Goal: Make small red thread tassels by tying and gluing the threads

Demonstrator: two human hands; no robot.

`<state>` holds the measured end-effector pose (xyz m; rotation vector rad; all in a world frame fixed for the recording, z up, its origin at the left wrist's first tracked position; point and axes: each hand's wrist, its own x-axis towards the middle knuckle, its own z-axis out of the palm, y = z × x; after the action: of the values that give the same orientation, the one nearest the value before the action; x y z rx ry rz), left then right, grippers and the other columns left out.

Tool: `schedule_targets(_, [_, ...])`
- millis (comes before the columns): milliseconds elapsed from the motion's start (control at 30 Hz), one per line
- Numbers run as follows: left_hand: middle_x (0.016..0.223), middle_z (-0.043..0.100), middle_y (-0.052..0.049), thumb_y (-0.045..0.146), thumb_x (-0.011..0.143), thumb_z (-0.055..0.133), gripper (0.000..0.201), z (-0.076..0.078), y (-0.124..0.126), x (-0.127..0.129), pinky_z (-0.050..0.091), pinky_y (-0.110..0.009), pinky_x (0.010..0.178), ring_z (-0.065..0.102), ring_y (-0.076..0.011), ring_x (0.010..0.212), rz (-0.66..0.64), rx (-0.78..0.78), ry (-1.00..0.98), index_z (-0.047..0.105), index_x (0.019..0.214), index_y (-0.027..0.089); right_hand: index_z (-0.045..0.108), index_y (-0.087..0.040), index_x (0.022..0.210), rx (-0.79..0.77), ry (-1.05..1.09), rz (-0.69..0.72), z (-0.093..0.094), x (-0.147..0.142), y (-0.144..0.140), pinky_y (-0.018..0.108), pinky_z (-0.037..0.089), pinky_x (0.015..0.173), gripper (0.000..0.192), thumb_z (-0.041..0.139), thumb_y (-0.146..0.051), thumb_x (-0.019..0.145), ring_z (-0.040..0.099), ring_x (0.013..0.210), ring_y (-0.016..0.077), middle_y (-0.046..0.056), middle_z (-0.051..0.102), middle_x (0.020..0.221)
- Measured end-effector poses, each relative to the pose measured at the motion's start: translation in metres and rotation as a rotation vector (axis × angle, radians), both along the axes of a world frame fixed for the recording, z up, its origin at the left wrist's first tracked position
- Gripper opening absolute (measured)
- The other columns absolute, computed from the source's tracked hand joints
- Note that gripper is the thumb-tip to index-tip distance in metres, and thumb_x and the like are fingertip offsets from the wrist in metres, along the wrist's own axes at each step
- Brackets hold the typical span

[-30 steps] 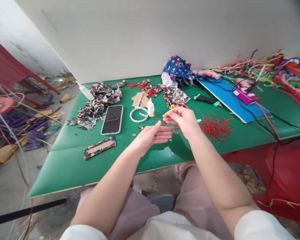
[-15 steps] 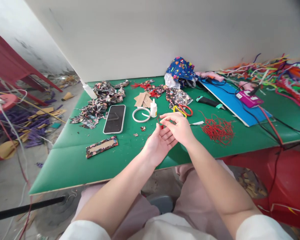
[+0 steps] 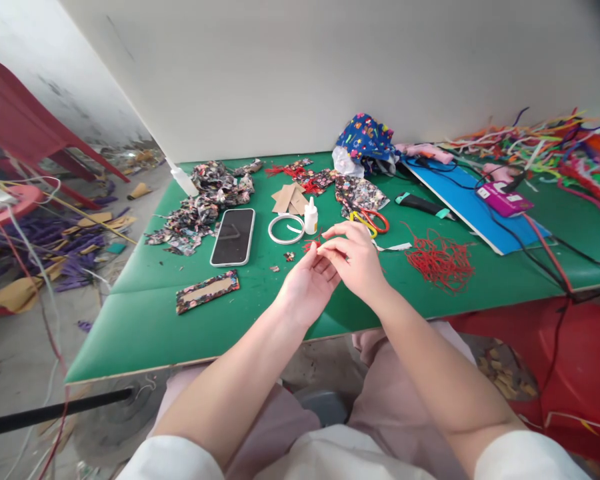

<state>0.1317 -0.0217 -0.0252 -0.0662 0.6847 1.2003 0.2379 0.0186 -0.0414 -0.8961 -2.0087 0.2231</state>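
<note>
Hands closed together; red cord (image 3: 312, 245) pinched at left hand (image 3: 307, 287) fingertips, right hand (image 3: 357, 260).

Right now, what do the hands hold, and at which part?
Both hands, left hand and right hand, pinch a small red cord piece at the fingertips; which part is too small to tell.
</note>
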Motion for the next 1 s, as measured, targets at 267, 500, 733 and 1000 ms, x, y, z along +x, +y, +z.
schedule_targets(267, [0.066, 0.059, 0.002, 0.023, 0.091, 0.042, 0.025, 0.0030, 0.0003, -0.0022, 0.045, -0.019, 0.068, 0.057, -0.0053, 0.063, 0.035, -0.017, 0.003, 0.058, 0.073, 0.015, 0.067, -0.024, 0.071, 0.027, 0.015, 0.010, -0.0050, -0.0020, 0.0001, 0.039, 0.044, 0.084, 0.015, 0.057, -0.024, 0.082, 0.051, 0.095, 0.0199, 0.004, 0.063, 0.088])
schedule_targets(500, [0.068, 0.058, 0.001, 0.028, 0.093, 0.037, 0.030, 0.0030, 0.0002, -0.0006, 0.045, -0.020, 0.070, 0.057, -0.0062, 0.066, 0.059, -0.006, -0.003, 0.056, 0.073, 0.016, 0.067, -0.023, 0.073, 0.016, 0.038, 0.003, -0.0057, -0.0032, -0.0007, 0.038, 0.045, 0.083, 0.013, 0.058, -0.024, 0.082, 0.051, 0.093, 0.0196, 0.004, 0.063, 0.088])
schedule_targets(733, [0.068, 0.058, 0.000, 0.036, 0.089, 0.043, 0.028, 0.0037, -0.0037, -0.0002, 0.046, -0.022, 0.068, 0.058, -0.0090, 0.067, -0.035, 0.023, -0.022, 0.055, 0.074, 0.016, 0.066, -0.022, 0.073, 0.010, 0.039, -0.034, -0.0076, -0.0006, -0.0001, 0.039, 0.044, 0.086, 0.016, 0.054, -0.019, 0.082, 0.051, 0.095, 0.0201, 0.005, 0.062, 0.090])
schedule_targets(1000, [0.056, 0.055, 0.004, 0.022, 0.085, 0.048, 0.017, 0.0002, -0.0004, -0.0072, 0.045, -0.022, 0.061, 0.057, -0.0079, 0.055, -0.032, -0.029, 0.027, 0.057, 0.073, 0.016, 0.066, -0.022, 0.072, 0.103, -0.050, 0.024, -0.0076, -0.0002, 0.0003, 0.038, 0.044, 0.087, 0.015, 0.055, -0.019, 0.082, 0.049, 0.097, 0.0201, 0.005, 0.063, 0.091])
